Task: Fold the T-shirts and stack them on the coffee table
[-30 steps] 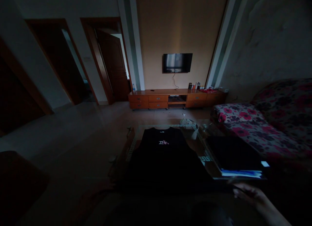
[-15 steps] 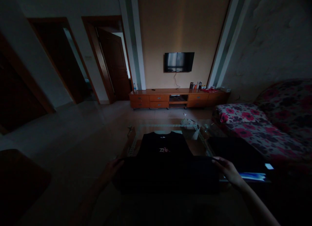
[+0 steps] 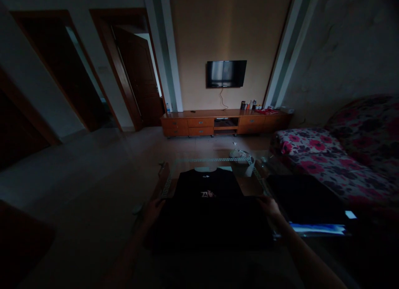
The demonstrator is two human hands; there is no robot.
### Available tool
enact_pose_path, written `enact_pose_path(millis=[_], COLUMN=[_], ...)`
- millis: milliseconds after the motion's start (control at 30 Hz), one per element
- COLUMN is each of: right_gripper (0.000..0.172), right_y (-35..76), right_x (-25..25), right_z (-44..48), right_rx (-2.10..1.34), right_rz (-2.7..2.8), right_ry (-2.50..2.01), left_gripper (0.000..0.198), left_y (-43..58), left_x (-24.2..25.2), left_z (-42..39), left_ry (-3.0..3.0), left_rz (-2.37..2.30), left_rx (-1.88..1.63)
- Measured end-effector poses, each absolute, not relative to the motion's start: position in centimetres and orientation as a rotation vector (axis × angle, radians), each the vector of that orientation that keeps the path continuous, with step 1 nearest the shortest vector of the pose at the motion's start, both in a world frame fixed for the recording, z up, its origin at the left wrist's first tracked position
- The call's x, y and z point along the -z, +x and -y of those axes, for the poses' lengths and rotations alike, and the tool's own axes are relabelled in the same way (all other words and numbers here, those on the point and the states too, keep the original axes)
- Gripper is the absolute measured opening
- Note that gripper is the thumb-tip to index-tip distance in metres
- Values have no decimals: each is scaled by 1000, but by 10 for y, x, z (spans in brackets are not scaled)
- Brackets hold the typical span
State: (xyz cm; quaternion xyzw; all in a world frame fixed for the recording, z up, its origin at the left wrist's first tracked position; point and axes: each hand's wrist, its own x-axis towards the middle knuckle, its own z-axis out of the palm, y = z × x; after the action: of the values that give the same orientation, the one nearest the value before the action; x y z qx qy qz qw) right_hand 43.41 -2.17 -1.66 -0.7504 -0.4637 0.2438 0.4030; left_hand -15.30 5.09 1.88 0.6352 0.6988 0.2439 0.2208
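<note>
The black T-shirt (image 3: 212, 222) lies on the glass coffee table (image 3: 253, 189), its neck turned to the far side. The lower part is folded upward, so the fold's edge goes across just below the small pale and pink print (image 3: 208, 194). The left hand (image 3: 155, 209) has its fingers closed on the left end of this edge, and the right hand (image 3: 269, 206) is closed on the right end; the two hands stand well apart, with the cloth between them.

Near the right hand, on the same table, is a dark folded pile (image 3: 307, 199) with a blue and white layer at its near side and a white tag (image 3: 350, 214). Whether a wrapping contains it, I cannot tell.

Past the far edge of the table there is a whitish plastic bag (image 3: 239, 154); its content cannot be made out. By the wall, the wooden TV cabinet (image 3: 205, 113) has closed drawers (image 3: 200, 123), and between them an open compartment (image 3: 226, 123) in which a pale flat object (image 3: 222, 118) rests. On its top stand a clear bottle (image 3: 168, 108) at the left and several small containers (image 3: 254, 104) at the right, beside a red cloth (image 3: 268, 111).
</note>
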Motion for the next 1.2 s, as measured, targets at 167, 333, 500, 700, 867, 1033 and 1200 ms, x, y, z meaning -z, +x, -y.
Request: enact_pose_path(millis=[167,333,500,700,867,1033,1200], right_gripper=[28,41,49,44,42,43,43], right_y=[431,427,421,416,411,403,390], right_x=[39,50,49,50,50,44,27], right_z=[17,13,2,-10,-17,-23,-21], right_rx=[-534,-446,-342,-333,-311,-240,-111], right_rz=[1199,1241,1295,1297,1292,1289,1302], right_ry=[-1959,-1950,-1958,-2027,-2113,-2204,-2295], left_gripper=[31,37,45,39,39,40,38], left_y=[-153,-150,-148,-143,-140,-138,-129], left_x=[8,18,16,16,20,26,20], left_z=[-57,-59,-62,-72,-84,-91,-89], left_ry=[1791,1847,1833,1833,1866,2002,2132], left_rz=[-2016,-2027,-2066,-2174,-2156,-2258,-2467], left_rx=[-606,-724,-775,-738,-825,-739,-520])
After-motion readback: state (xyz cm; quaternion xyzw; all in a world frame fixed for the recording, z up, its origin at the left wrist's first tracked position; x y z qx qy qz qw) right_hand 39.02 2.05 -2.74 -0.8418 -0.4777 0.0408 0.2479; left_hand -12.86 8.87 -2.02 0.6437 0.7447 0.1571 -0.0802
